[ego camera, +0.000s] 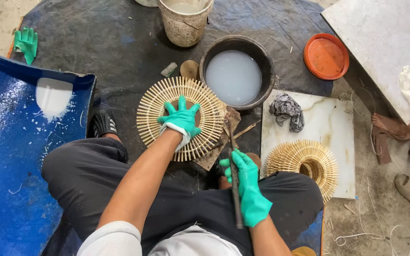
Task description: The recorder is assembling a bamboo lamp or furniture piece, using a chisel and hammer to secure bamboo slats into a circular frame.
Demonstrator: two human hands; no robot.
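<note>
left hand (181, 118) in green glove, fingers splayed flat, pressing centre of round stick wheel (153, 102) on dark mat (110, 47). right hand (247, 187) at 5 o'clock of it, clenched around dark rod (234, 163). basin of milky liquid (234, 76) at 1 o'clock.

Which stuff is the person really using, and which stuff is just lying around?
In use:
- left hand pressing flat on the round stick ring
- right hand gripping a dark stick tool

Lying about:
- black bowl of milky liquid
- dirty bucket
- orange lid
- grey rag
- spare green glove
- stack of stick rings on the marble slab
</note>
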